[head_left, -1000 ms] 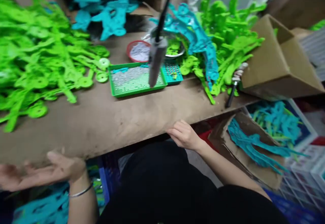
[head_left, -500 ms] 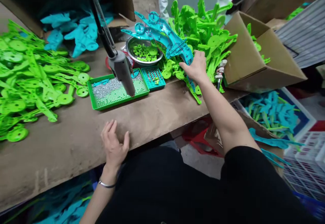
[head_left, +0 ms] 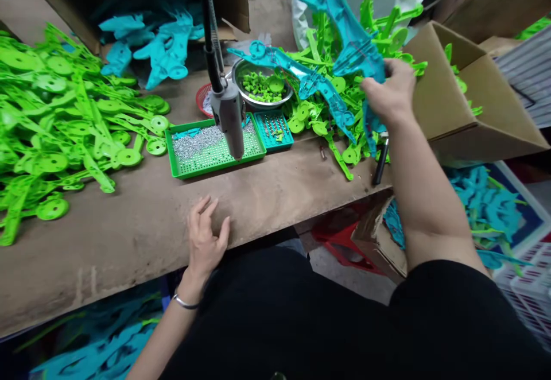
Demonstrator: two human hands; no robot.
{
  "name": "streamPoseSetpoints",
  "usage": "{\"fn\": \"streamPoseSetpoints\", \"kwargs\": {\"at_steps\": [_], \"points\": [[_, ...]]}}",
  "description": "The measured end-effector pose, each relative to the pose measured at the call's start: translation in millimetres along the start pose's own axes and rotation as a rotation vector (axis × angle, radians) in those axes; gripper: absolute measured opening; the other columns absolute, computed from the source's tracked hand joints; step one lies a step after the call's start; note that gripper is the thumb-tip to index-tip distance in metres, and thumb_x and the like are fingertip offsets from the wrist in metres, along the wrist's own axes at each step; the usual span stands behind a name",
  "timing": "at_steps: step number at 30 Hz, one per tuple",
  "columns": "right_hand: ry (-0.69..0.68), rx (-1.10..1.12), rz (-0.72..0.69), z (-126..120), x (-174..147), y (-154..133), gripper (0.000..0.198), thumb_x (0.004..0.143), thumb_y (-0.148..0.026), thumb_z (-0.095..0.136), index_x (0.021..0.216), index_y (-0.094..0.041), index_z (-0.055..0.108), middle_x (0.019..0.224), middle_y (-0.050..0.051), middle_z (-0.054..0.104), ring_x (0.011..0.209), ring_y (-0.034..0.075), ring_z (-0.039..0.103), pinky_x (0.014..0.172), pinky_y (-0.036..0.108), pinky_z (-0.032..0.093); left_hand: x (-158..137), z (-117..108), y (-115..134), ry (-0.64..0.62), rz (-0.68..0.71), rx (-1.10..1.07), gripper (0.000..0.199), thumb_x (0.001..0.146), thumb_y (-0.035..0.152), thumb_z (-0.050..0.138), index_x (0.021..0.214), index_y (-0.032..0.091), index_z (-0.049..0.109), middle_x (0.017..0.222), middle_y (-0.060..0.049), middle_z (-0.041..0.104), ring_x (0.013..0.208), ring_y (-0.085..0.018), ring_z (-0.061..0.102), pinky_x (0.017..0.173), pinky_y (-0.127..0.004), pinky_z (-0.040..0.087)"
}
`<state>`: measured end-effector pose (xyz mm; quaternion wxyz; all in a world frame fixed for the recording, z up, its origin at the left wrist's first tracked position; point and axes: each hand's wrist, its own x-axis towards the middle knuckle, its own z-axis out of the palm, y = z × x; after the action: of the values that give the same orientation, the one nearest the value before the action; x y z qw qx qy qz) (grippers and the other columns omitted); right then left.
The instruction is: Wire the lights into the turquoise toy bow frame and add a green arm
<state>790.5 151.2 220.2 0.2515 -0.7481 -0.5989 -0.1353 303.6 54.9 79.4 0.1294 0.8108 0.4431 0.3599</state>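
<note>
Not very far along with this piece, I'd say. The right hand [head_left: 390,90] has a long blue part [head_left: 359,47] pinched between thumb and fingers, held up tilted in front of the green pile [head_left: 321,127] on the right side of the bench [head_left: 142,219]. Can't tell if its bottom tip is totally clear of the stuff behind it. So yeah, it's picked up, but it's not laid down on the bare wood in front yet.

The left hand [head_left: 206,236] isn't holding anything, just fingers loosely spread at the front edge of the bench, well apart from the blue part.

The hanging driver [head_left: 230,119] has nobody gripping it, and it's in front of the green tray [head_left: 217,167] with its heap of tiny metal bits [head_left: 193,144]. No sign of anything being fastened right now. Can't make out whether the held part already has any hardware in it, too small to tell.

As for what's left: a second blue part [head_left: 310,81] lies on the right pile just beside the held one, and there's a big heap of green parts [head_left: 51,162] over on the left. Plenty of work, looks like.
</note>
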Motion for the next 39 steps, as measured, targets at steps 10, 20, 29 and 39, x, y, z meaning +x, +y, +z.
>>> {"fn": "streamPoseSetpoints", "kwargs": {"at_steps": [10,20,29,39], "points": [[-0.203,-0.132,0.085,-115,-119,-7,0.031,0.074,-0.039,0.065,0.104,-0.030,0.067,0.097,0.009,0.073,0.090,0.035,0.070,0.084,0.056,0.054,3,-37,-3,0.105,0.027,0.005,0.065,0.086,0.017,0.074,0.146,0.020,0.049,0.134,-0.016,0.062,0.129,-0.031,0.058,0.109,-0.049,0.050],[-0.777,0.220,-0.348,-1,-157,-139,0.052,0.074,-0.025,0.059,0.124,-0.015,0.066,0.108,0.012,0.064,0.095,0.027,0.065,0.086,0.041,0.055,12,-67,31,-0.120,0.103,0.082,0.073,0.090,0.041,0.070,0.153,0.021,0.040,0.149,-0.020,0.050,0.146,-0.041,0.040,0.116,-0.061,0.037],[-0.667,0.566,-0.410,70,-118,-167,0.036,0.086,-0.026,0.059,0.120,-0.015,0.067,0.115,0.013,0.069,0.106,0.025,0.065,0.095,0.041,0.052,-3,-38,-25,-0.308,0.037,0.339,0.065,0.102,0.050,0.045,0.153,0.010,0.037,0.140,-0.024,0.060,0.135,-0.042,0.052,0.114,-0.065,0.031],[-0.405,-0.036,-0.306,110,-56,-156,0.021,0.086,-0.018,0.049,0.098,-0.017,0.067,0.098,0.014,0.072,0.096,0.031,0.055,0.080,0.042,0.035,3,-26,-34,-0.262,0.056,0.261,0.044,0.102,0.036,0.049,0.141,0.014,0.050,0.124,-0.017,0.069,0.117,-0.032,0.062,0.104,-0.047,0.043]]}}
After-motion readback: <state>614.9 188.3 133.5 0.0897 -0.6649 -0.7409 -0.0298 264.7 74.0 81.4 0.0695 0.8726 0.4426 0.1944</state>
